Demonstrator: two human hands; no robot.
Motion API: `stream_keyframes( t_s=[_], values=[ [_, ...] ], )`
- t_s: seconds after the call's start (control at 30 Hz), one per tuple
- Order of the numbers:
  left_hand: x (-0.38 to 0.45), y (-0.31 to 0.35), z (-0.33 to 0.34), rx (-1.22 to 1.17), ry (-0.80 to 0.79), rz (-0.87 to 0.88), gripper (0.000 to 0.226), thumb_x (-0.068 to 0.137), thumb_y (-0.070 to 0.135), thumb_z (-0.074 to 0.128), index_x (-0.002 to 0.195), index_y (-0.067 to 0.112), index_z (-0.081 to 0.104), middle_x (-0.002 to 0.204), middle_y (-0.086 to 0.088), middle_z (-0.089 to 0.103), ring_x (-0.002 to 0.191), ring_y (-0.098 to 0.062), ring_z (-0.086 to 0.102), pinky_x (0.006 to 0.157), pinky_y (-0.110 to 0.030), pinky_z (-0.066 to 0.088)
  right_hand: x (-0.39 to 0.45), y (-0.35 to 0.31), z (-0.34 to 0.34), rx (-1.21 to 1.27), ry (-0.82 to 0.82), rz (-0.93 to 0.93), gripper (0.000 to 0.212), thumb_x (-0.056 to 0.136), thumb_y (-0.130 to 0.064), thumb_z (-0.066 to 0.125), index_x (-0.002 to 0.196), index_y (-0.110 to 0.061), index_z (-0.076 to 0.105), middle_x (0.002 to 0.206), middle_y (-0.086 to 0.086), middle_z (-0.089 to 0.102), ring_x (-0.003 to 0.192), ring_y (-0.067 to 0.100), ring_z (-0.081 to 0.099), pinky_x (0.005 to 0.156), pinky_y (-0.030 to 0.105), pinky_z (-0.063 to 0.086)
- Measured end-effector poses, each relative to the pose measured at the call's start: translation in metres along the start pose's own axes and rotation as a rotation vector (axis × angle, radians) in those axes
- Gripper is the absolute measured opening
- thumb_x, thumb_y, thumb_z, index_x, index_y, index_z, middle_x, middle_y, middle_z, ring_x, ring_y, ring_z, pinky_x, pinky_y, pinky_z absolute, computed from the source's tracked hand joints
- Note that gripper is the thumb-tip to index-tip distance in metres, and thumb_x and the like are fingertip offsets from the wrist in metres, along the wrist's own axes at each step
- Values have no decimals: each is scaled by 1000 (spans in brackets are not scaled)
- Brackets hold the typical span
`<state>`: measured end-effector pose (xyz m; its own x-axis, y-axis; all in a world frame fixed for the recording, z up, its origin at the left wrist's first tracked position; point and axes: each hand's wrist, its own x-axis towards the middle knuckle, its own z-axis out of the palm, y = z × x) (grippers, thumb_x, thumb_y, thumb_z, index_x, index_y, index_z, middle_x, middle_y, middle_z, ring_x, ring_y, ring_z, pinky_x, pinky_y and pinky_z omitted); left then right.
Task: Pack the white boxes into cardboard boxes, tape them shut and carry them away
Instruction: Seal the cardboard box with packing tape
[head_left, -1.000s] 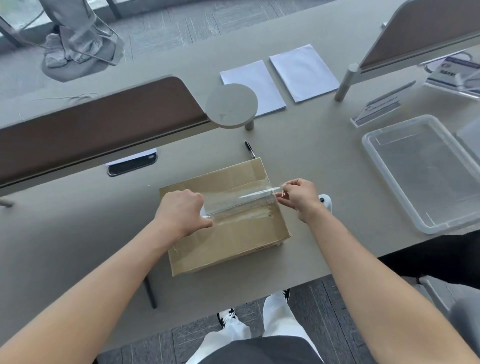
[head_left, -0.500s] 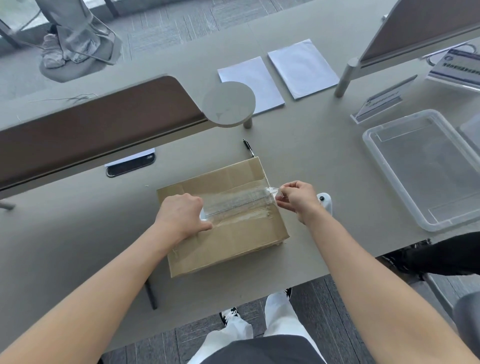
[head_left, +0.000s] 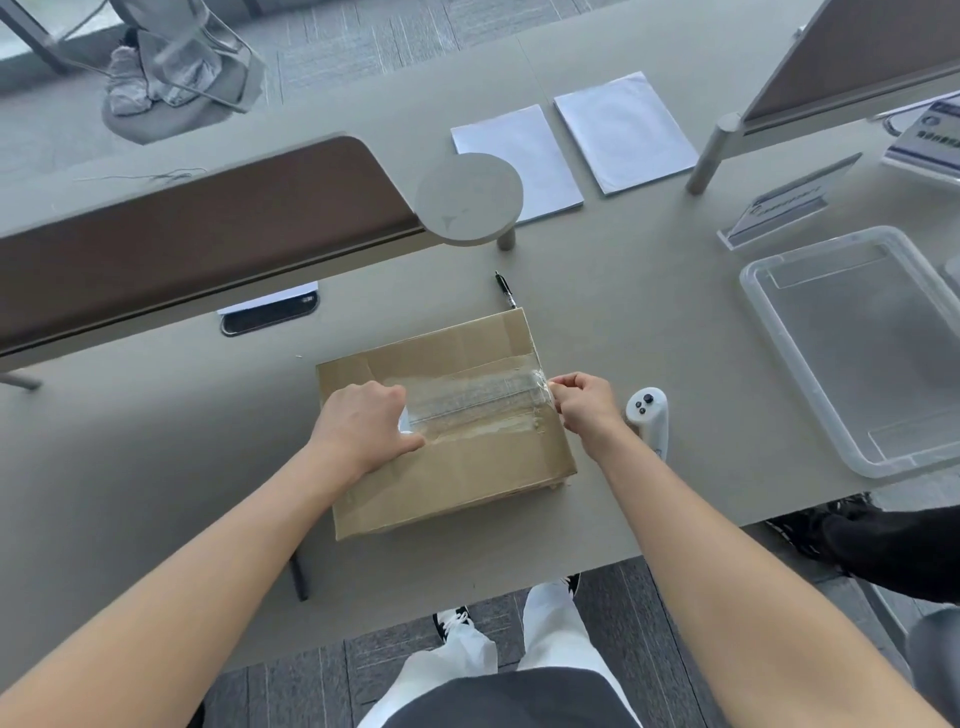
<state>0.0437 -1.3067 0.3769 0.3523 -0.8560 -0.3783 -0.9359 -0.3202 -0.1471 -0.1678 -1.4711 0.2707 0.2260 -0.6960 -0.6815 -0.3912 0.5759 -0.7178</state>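
A closed cardboard box (head_left: 457, 478) lies on the grey table (head_left: 156, 467) in front of me. A strip of clear tape (head_left: 478, 402) runs across its top along the flap seam. My left hand (head_left: 363, 426) is curled over the tape roll at the strip's left end; the roll is almost hidden under it. My right hand (head_left: 584, 402) pinches the tape's free end at the box's right edge. No white boxes are in sight.
A white controller (head_left: 648, 418) lies just right of the box, with an empty clear plastic tray (head_left: 862, 353) beyond it. A black pen (head_left: 505, 289) lies behind the box. Two white paper stacks (head_left: 571, 145), brown desk dividers (head_left: 197, 234) and another person's dark shoe (head_left: 831, 525) surround the spot.
The stretched tape has come down from above the box onto its top. My right hand has lowered the free end to the box's right edge. The left hand stayed in place.
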Motion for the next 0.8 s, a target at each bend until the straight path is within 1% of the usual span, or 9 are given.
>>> stream_keyframes(
  t_s=[0.13, 0.2, 0.27, 0.3, 0.37, 0.47, 0.6, 0.73, 0.8],
  values=[
    [-2, 2, 2, -28, -3, -15, 47, 83, 61, 62, 81, 15, 49, 72, 1, 51, 70, -25, 55, 62, -34, 44, 3, 5, -4, -110, 32, 36, 52, 78, -28, 80, 121, -13, 55, 107, 10, 68, 88, 22, 63, 74, 31, 47],
    [-2, 3, 1, -42, -2, -21, 47, 83, 60, 63, 81, 15, 49, 71, 1, 49, 69, -24, 54, 61, -34, 43, 6, 6, -9, -227, 65, -7, 42, 81, -29, 79, 115, -15, 58, 107, 3, 67, 95, 23, 65, 84, 36, 52],
    [-2, 4, 2, -58, 6, -28, 46, 82, 59, 64, 80, 15, 48, 69, 2, 47, 68, -24, 54, 60, -33, 42, 4, 5, -11, -246, 116, -100, 18, 85, -32, 75, 92, -18, 66, 90, -4, 69, 86, 20, 66, 83, 37, 55],
    [-2, 4, 3, -61, 11, -30, 46, 82, 58, 65, 79, 16, 47, 69, 2, 47, 67, -24, 54, 60, -33, 42, -1, 3, -8, -214, 116, -144, 16, 88, -34, 72, 83, -20, 67, 80, -7, 68, 79, 17, 64, 77, 35, 53],
    [-3, 4, 4, -72, 22, -36, 46, 82, 57, 66, 77, 16, 44, 69, 2, 47, 67, -24, 54, 60, -34, 42, -13, 1, 1, -201, 87, -202, 27, 93, -39, 64, 75, -19, 69, 69, -8, 67, 69, 14, 59, 69, 32, 48],
    [-5, 6, 4, -98, 34, -50, 45, 81, 54, 67, 78, 16, 44, 72, 0, 52, 69, -24, 55, 62, -35, 46, -26, 2, 13, -310, 113, -257, 44, 97, -48, 54, 79, -12, 71, 70, -1, 71, 73, 20, 64, 70, 36, 49],
    [-8, 9, 5, -107, 60, -57, 43, 82, 51, 68, 81, 15, 45, 75, 0, 54, 72, -24, 55, 63, -33, 41, -34, 6, 22, -490, 170, -297, 47, 100, -47, 44, 68, -13, 51, 66, 1, 60, 72, 30, 58, 60, 36, 38],
    [-10, 7, 5, -98, 92, 6, 42, 84, 51, 67, 85, 15, 46, 80, 2, 54, 73, -21, 50, 70, -30, 34, -42, 12, 29, -571, 235, -317, 40, 102, -48, 39, 82, -19, 58, 87, 8, 70, 86, 34, 62, 68, 36, 39],
    [-12, 1, 5, -163, 101, 64, 40, 84, 48, 68, 101, 14, 55, 92, 0, 61, 81, -22, 54, 74, -30, 37, -43, 12, 30, -596, 238, -309, 37, 103, -47, 39, 93, -20, 63, 96, 9, 71, 94, 35, 63, 71, 37, 40]
  ],
)
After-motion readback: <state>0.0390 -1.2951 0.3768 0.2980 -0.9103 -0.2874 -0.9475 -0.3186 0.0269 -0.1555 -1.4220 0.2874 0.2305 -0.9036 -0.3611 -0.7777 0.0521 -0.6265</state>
